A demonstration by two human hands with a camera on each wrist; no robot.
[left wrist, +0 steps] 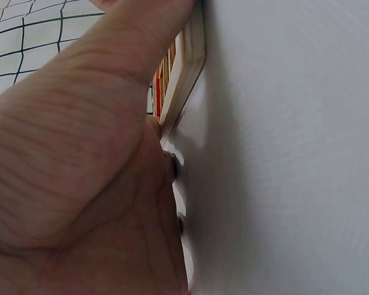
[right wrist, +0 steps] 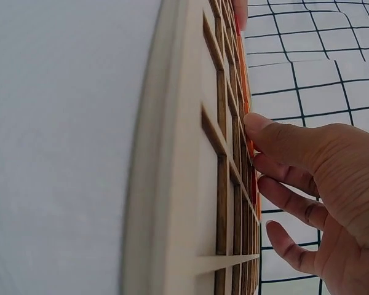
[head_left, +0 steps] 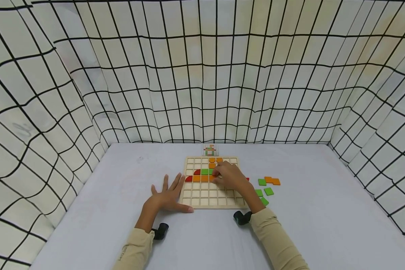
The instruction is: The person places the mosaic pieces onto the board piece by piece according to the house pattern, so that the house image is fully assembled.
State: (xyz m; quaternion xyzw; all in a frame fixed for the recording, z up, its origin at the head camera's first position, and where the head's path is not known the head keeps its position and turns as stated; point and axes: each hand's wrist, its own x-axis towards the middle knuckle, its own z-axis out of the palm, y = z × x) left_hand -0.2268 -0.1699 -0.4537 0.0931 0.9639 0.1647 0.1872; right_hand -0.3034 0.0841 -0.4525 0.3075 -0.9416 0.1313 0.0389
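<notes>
A pale wooden grid board [head_left: 200,202] lies on the white table, with colored tiles set in its upper rows. My left hand [head_left: 167,198] is spread flat at the board's left side, thumb along the near left corner; in its wrist view the palm hides most of the board. Over the board's middle, my right hand [head_left: 231,175] pinches an orange tile [right wrist: 250,147] between thumb and forefinger at the orange row. That row starts with a red rounded tile [head_left: 188,179]. Above it are green tiles [head_left: 204,171], and orange rounded tiles [head_left: 212,160] sit near the far edge.
Right of the board lie loose green tiles [head_left: 269,191] and orange tiles [head_left: 276,182]. A small pattern card [head_left: 210,150] rests beyond the far edge. Black netting [head_left: 216,89] over white cloth encloses the table at the back and sides.
</notes>
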